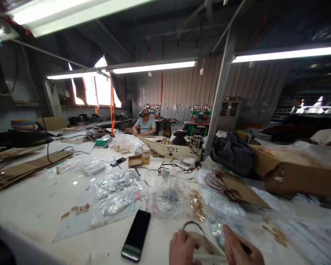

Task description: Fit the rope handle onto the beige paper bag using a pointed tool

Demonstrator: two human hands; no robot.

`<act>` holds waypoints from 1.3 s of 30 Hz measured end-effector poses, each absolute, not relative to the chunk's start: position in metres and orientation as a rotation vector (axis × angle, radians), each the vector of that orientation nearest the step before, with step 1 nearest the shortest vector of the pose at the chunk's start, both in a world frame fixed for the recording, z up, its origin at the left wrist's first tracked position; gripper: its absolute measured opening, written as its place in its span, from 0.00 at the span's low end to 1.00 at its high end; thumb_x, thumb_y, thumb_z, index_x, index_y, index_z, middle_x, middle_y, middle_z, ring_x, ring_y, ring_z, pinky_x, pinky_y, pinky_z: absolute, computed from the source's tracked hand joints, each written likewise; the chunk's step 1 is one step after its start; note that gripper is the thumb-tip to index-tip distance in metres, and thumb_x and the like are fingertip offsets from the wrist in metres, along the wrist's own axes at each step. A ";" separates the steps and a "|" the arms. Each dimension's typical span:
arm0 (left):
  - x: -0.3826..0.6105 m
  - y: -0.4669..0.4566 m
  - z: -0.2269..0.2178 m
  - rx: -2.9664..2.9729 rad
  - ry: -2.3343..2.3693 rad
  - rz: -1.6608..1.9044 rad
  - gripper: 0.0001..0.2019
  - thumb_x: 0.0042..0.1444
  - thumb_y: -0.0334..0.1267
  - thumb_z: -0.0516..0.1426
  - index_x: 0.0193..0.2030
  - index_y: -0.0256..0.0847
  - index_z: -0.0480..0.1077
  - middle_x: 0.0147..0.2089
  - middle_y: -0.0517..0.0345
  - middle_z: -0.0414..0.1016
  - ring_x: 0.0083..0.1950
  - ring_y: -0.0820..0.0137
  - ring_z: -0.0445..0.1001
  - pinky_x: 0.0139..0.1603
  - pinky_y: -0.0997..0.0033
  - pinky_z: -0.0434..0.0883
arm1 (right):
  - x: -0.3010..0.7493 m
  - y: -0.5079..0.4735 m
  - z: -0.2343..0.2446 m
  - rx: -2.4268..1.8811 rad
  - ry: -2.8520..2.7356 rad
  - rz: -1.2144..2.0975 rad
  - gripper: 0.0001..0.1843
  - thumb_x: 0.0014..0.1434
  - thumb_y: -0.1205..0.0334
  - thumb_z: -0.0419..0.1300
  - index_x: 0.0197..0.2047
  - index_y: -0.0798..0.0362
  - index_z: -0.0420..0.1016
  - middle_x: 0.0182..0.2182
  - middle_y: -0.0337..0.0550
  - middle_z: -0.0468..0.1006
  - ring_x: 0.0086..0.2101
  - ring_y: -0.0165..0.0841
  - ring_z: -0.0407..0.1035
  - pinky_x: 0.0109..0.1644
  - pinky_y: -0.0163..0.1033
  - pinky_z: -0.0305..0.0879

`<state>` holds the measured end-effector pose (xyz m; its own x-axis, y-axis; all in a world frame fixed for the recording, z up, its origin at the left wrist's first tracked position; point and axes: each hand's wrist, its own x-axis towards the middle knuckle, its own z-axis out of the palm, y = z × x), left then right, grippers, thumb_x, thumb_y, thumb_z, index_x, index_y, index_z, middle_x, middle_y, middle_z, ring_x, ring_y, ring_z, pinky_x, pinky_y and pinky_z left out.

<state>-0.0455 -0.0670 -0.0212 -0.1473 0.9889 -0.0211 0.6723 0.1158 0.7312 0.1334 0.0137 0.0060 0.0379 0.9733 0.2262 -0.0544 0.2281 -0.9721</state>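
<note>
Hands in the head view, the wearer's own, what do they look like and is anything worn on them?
The left hand and right hand are bare, with no gloves. The bottom edge crops both, and no sleeves show; blur leaves small markings unclear.

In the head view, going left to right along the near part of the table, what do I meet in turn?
Small gold-coloured pieces, black phone, left hand, right hand, second gold-coloured group.
</note>
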 end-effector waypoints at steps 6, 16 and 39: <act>-0.100 -0.136 0.019 1.331 1.930 1.309 0.15 0.62 0.39 0.57 0.54 0.44 0.76 0.56 0.48 0.76 0.55 0.58 0.73 0.61 0.56 0.71 | 0.132 0.003 0.032 -0.942 -1.277 1.116 0.37 0.62 0.33 0.73 0.19 0.49 0.62 0.15 0.35 0.57 0.17 0.29 0.52 0.19 0.37 0.48; -0.103 -0.140 -0.012 1.253 1.824 1.227 0.25 0.61 0.50 0.59 0.60 0.40 0.74 0.53 0.47 0.74 0.50 0.57 0.71 0.57 0.51 0.72 | 0.098 -0.023 0.047 -0.705 -1.256 1.220 0.34 0.72 0.45 0.69 0.21 0.50 0.62 0.17 0.32 0.57 0.17 0.26 0.50 0.20 0.36 0.45; -0.099 -0.129 -0.045 1.073 1.675 1.210 0.17 0.57 0.40 0.60 0.51 0.36 0.81 0.35 0.58 0.75 0.35 0.67 0.70 0.39 0.66 0.65 | 0.022 -0.052 0.015 -0.775 -1.354 1.281 0.34 0.75 0.43 0.63 0.22 0.48 0.59 0.18 0.33 0.59 0.18 0.28 0.54 0.22 0.37 0.52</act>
<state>-0.0995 -0.1286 -0.0453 -0.3291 0.9368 -0.1187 0.1816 0.1862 0.9656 0.0222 -0.0515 0.0155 -0.2220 0.9409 0.2557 -0.2029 0.2119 -0.9560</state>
